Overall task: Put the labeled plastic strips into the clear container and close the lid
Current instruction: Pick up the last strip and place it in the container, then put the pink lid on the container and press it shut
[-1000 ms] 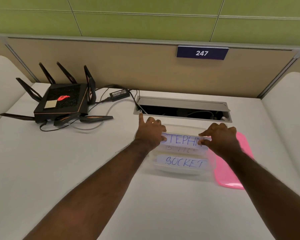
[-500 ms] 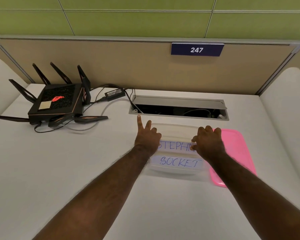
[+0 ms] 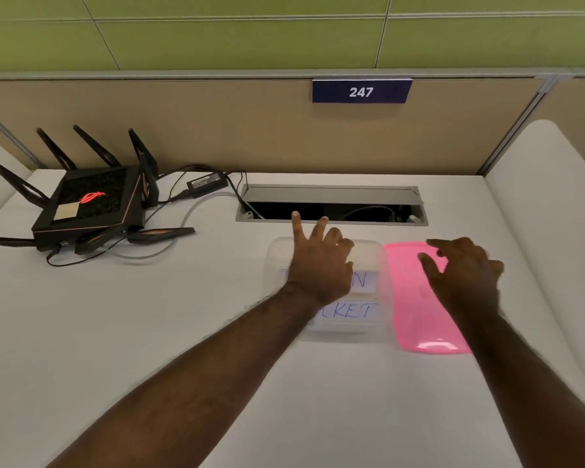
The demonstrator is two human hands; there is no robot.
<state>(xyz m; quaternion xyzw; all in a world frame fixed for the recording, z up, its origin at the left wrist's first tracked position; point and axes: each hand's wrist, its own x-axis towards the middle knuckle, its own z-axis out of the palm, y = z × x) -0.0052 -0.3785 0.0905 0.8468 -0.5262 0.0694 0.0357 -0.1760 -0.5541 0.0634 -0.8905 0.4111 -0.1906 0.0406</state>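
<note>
Head view showed the change plainly: 0.5 s before, both hands had been pressed against the ends of the top strip inside the clear container, and by this moment they had parted. The right hand had left the strips and moved across to the pink lid, which lay flat on the desk just beside the container's right wall; its fingers were spread and slightly curled over the lid's far end, holding nothing, and whether they touched the plastic could not be told. The left hand hung over the container with fingers splayed open, gripping nothing, and hid the left part of both visible strips. 2 labeled strips lay in the container, their handwritten letters partly readable beyond the wrist. That suggested the loading step was finished and the lid step was starting. The router and cable tray stood well apart.
</note>
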